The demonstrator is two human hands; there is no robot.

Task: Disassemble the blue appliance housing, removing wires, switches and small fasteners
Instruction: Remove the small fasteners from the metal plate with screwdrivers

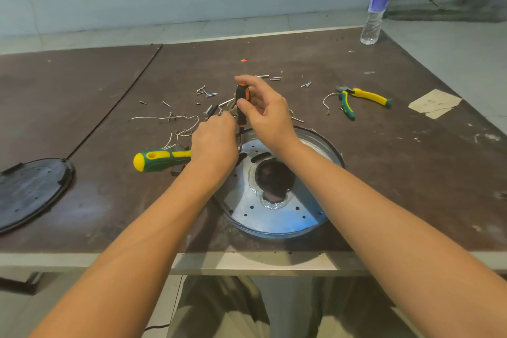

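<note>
Housing (274, 218): blue, on table (411, 173), under both hands.
R hand (264, 115): grips screwdriver (242, 118) upright, tip at housing's far-left plate.
L hand (214, 143): beside shaft, curled; grasp can't tell.

Pretty evenly lit overall, with soft, diffuse, cool-looking light and nothing harsh. Only faint, fuzzy-edged shadows are cast on the table (384, 173), the darkest one pooled under the near side of the blue housing (274, 223). A bright sheen is picked up by its metal plate, and a duller one by the black lid (30, 192) at the left. Wide-angle bending is seen toward the edges: the table's far edge is bowed and the water bottle (375, 8) is leaned over. The middle is kept sharp, while the bottom is slightly softened.
</note>
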